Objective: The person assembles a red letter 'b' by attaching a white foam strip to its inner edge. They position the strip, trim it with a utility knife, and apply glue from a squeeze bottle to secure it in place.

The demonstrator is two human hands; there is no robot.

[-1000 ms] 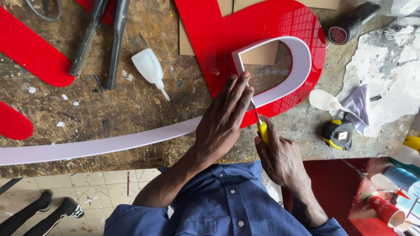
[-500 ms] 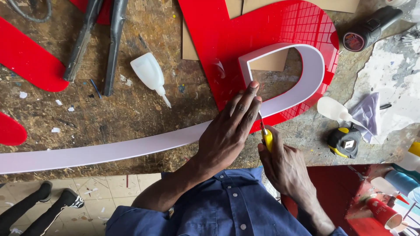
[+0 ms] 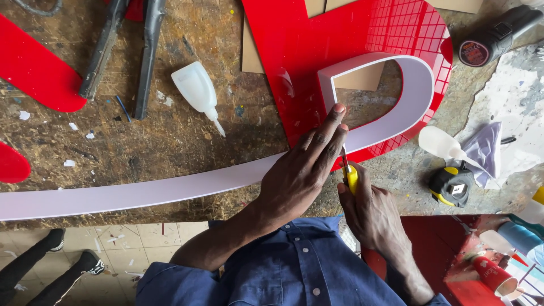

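Near the bench's front edge, the white strip (image 3: 170, 190) was pinned flat under the left hand (image 3: 300, 170), fingers extended, steadying it for the yellow-handled knife (image 3: 350, 173) gripped by the right hand (image 3: 371, 212).

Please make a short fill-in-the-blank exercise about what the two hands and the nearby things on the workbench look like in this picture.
1. The left hand presses flat on a long ____ strip.
2. The right hand grips a knife with a ____ handle.
3. The strip curves along a big ____ panel.

Missing words: white; yellow; red
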